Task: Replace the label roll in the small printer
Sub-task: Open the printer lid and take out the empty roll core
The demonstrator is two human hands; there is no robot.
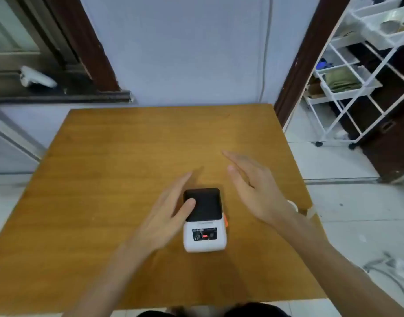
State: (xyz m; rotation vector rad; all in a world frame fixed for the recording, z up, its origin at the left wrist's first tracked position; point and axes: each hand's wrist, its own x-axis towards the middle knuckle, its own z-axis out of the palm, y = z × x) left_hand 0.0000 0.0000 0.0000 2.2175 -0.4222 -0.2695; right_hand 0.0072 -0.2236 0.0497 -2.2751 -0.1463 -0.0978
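Flanking the printer (204, 221) on the surface (128, 156), we keep both grips released: left hand (166, 212) nearer, thumb over its dark lid, right hand (253, 191) apart; its long axis runs away from us.

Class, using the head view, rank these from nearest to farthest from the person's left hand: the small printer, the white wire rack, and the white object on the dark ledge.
Measured from the left hand:
1. Small printer: right beside the hand, thumb over its black lid.
2. White object: far left, on the dark ledge.
3. White wire rack: far right, past the table's edge.
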